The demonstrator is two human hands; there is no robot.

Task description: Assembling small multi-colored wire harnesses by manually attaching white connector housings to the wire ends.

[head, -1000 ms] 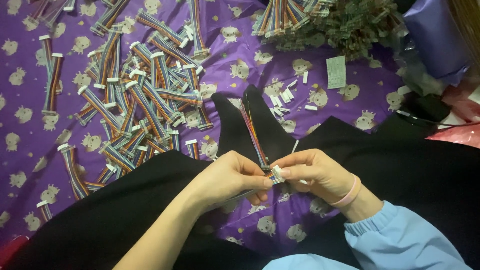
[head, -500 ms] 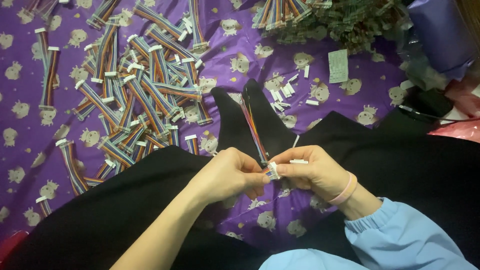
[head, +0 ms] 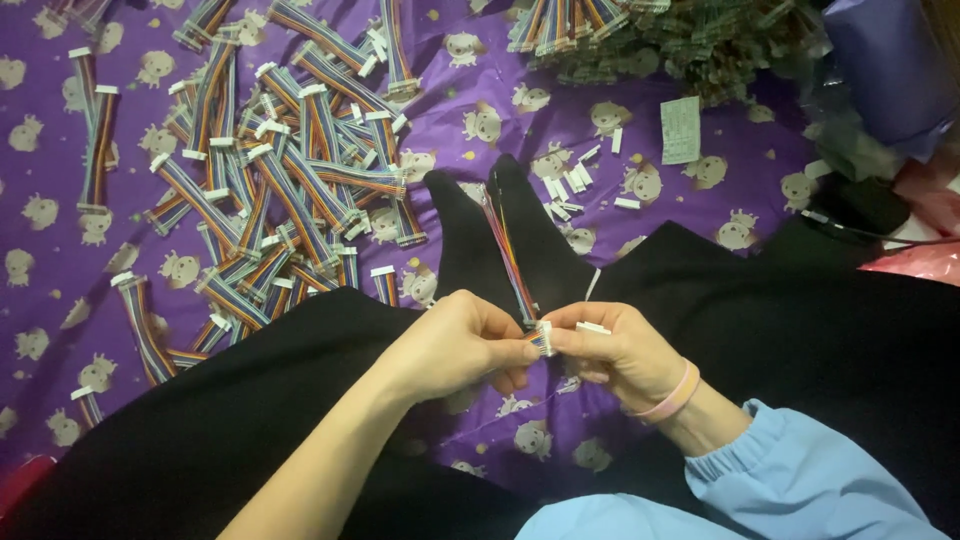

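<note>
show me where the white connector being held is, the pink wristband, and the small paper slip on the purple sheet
white connector (head: 544,338), head view, on its end pinched between both hands' fingertips.
pink wristband (head: 672,393), head view, on the band's middle across the right wrist.
paper slip (head: 681,130), head view, on its centre.

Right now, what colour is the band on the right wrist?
Pink, a plain band just behind the right hand; shows in the head view.

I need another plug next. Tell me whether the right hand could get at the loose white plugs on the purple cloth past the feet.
Probably not yet. The right hand and left hand both pinch the wire strip. The white plugs lie uncovered on the purple cloth, beyond the feet.
</note>
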